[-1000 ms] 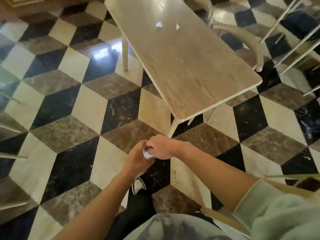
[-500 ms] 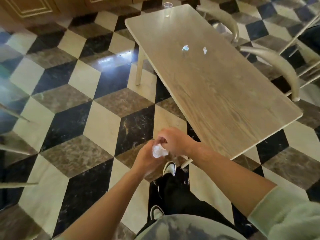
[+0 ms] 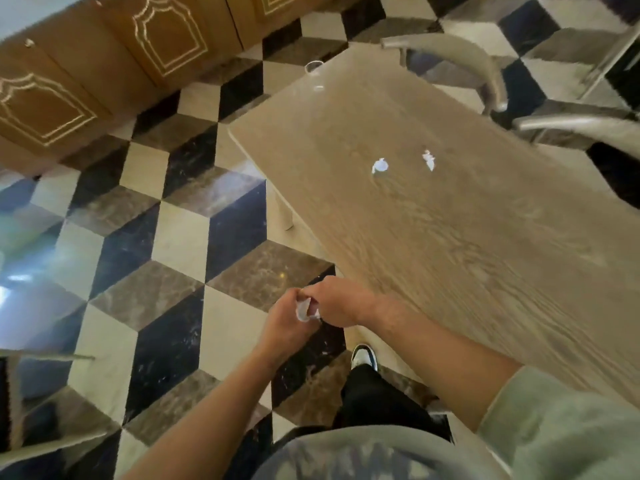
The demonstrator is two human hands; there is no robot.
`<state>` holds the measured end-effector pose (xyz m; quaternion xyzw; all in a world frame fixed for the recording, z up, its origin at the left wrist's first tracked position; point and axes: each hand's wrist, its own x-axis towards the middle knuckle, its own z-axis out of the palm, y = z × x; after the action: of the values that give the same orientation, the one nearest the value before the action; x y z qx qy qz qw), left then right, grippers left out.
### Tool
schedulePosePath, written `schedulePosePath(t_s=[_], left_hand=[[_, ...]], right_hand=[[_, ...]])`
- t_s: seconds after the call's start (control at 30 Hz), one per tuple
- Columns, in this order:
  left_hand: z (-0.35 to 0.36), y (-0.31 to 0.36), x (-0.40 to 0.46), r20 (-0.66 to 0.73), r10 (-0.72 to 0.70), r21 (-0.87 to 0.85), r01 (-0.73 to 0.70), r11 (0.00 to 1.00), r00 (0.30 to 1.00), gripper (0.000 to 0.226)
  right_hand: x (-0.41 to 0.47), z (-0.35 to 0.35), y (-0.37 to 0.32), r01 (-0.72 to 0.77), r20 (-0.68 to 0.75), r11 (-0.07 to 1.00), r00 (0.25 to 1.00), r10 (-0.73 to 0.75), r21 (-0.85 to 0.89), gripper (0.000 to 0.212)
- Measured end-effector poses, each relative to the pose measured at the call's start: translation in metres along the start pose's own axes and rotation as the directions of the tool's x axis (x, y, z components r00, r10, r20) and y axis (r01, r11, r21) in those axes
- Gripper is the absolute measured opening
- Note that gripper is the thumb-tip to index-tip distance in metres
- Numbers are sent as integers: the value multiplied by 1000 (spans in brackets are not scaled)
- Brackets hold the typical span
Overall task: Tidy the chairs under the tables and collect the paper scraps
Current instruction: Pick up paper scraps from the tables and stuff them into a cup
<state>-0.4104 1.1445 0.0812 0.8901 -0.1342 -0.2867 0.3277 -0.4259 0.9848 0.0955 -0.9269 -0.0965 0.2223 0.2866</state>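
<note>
1. I look down from head height at my two bare hands, held close together over a chequered floor (image 3: 180, 244), just beside the near left edge of a long wooden bench (image 3: 450, 237).
2. My left hand (image 3: 284, 323) has its grip curled round a crumpled white wad (image 3: 304, 310); my right hand (image 3: 334, 303) pinches the same wad from the other side.
3. Two more scraps lie on the bench, well ahead of my hands: a left scrap (image 3: 380, 165) and a right scrap (image 3: 428, 159), near each other but apart.
4. A clear cup (image 3: 313, 69) stands at the far end of the bench. Two chairs (image 3: 467, 60) sit along its far side.
5. To do this step well, I judge I should pack the wad fully into the left hand, so the right comes free.
6. Then I reach with the right for the nearer scrap, pinching from above, since it looks light enough to skid.
</note>
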Motion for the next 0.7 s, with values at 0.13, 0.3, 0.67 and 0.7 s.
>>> schedulePosePath(t_s=[0.13,0.3,0.67,0.7], left_hand=[[-24,26,77,69,25,48,-28,998,997,36],[-40,51,178,102,53,40,-58,998,993,54],[-82,79,408,326,268,-65,-261,963,906,60],[-88,80,422,341,306,-62,-303,951,889,60]], right_hand=[[34,-50,33,-46,-65,997,997,50,56,40],[49,-98,111,-115,-418,782,792,445,613,25],[100,-154,316,-666,-212,82,-117,970,741,67],[110,-161,320,-665,-221,83,-125,967,742,67]])
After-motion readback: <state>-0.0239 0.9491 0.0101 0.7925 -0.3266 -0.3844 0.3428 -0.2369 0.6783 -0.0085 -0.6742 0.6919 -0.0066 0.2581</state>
